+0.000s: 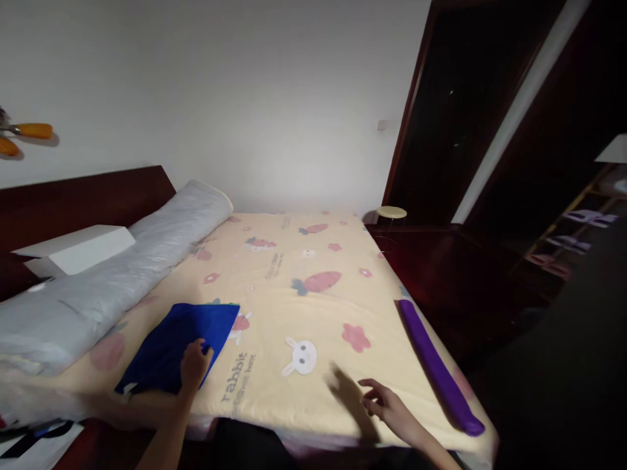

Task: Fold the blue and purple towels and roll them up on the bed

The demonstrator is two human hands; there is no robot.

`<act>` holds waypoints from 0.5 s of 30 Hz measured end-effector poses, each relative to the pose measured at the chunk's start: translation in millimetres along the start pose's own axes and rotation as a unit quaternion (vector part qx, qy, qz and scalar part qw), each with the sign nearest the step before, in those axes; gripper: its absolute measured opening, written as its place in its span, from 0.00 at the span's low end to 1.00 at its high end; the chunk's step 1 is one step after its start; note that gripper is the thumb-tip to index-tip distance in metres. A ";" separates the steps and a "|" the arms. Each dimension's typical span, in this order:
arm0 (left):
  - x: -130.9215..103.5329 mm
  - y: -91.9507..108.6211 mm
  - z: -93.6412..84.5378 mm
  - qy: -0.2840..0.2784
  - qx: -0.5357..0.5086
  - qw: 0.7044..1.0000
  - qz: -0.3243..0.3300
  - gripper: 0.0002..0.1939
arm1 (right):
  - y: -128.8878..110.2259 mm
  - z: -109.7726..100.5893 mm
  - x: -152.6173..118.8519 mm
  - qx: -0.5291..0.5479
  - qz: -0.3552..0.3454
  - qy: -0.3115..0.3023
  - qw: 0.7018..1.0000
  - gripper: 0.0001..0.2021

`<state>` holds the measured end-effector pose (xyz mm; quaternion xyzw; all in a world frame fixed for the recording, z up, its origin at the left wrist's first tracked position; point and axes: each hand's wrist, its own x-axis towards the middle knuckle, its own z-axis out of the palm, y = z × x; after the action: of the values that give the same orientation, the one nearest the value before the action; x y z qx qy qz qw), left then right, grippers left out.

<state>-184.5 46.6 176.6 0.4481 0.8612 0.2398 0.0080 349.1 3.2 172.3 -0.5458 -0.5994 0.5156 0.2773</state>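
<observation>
A blue cloth (166, 343), folded into a flat four-sided piece, lies on the near left part of the bed. My left hand (194, 365) is over its right side, the fingers curled in and closed on the cloth near that edge; the fingertips are partly hidden. Above the sheet at the near right is my right hand (385, 403), holding nothing, with its fingers apart and loosely bent. Its shadow falls on the sheet to the left. A long purple roll (438, 369) lies along the bed's right edge, apart from my right hand.
The bed carries a cream sheet (294, 313) with rabbit and carrot prints. A long grey bolster (147, 251) and an open white box (83, 251) are by the dark headboard (88, 189). Beyond the bed stand a round stool (392, 212) and, at right, a shoe rack (568, 241).
</observation>
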 end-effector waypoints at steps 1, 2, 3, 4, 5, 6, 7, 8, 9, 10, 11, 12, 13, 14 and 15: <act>-7.6 5.9 9.2 -0.012 0.010 1.000 0.009 0.13 | -0.4 -0.4 -0.8 -0.002 -0.002 0.000 1.000 0.27; -15.2 10.3 16.4 -0.022 0.019 0.999 0.014 0.13 | -1.0 -1.3 -1.7 -0.005 -0.003 0.001 1.000 0.27; -22.1 13.1 21.0 -0.030 0.026 0.999 0.016 0.12 | -1.8 -2.7 -2.6 -0.007 -0.004 0.003 1.000 0.26; -27.6 14.5 23.1 -0.036 0.030 0.999 0.015 0.12 | -2.8 -4.4 -3.5 -0.009 -0.004 0.006 1.000 0.26; -31.2 14.8 22.8 -0.040 0.030 0.999 0.014 0.11 | -3.8 -6.2 -4.3 -0.009 -0.003 0.009 1.000 0.25; -32.5 14.5 20.5 -0.044 0.028 0.999 0.014 0.10 | -4.9 -7.7 -4.8 -0.007 -0.003 0.011 1.000 0.25; -31.6 14.1 16.8 -0.047 0.022 0.999 0.015 0.10 | -5.9 -9.0 -5.2 -0.005 -0.003 0.011 1.000 0.24; -28.7 14.1 12.0 -0.051 0.013 0.999 0.014 0.09 | -6.9 -9.9 -5.4 -0.002 -0.003 0.010 1.000 0.23; -24.0 15.0 6.5 -0.054 0.004 0.998 0.009 0.08 | -7.8 -10.4 -5.6 0.002 -0.005 0.007 1.000 0.22; -18.1 17.2 0.6 -0.057 -0.006 0.998 0.001 0.08 | -8.7 -10.4 -5.7 0.006 -0.007 0.005 1.000 0.22; -11.3 20.9 -5.8 -0.057 -0.016 0.998 -0.011 0.08 | -9.5 -10.2 -5.7 0.010 -0.009 0.003 1.000 0.21; -4.0 26.3 -12.5 -0.054 -0.028 0.998 -0.026 0.08 | -10.3 -9.7 -5.8 0.014 -0.011 0.002 1.000 0.20; 3.5 33.6 -19.7 -0.046 -0.041 0.997 -0.042 0.08 | -11.1 -9.2 -5.9 0.018 -0.013 0.001 1.000 0.20; 11.1 42.8 -27.4 -0.032 -0.057 0.996 -0.057 0.08 | -11.7 -8.6 -6.0 0.022 -0.013 0.000 1.000 0.19; 18.4 53.9 -35.5 -0.015 -0.077 0.995 -0.069 0.07 | -12.3 -8.0 -6.0 0.025 -0.013 -0.001 1.000 0.18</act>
<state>-162.2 72.5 234.3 0.3890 0.8689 0.2975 0.0718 353.2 1.7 187.6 -0.5306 -0.5934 0.5275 0.2967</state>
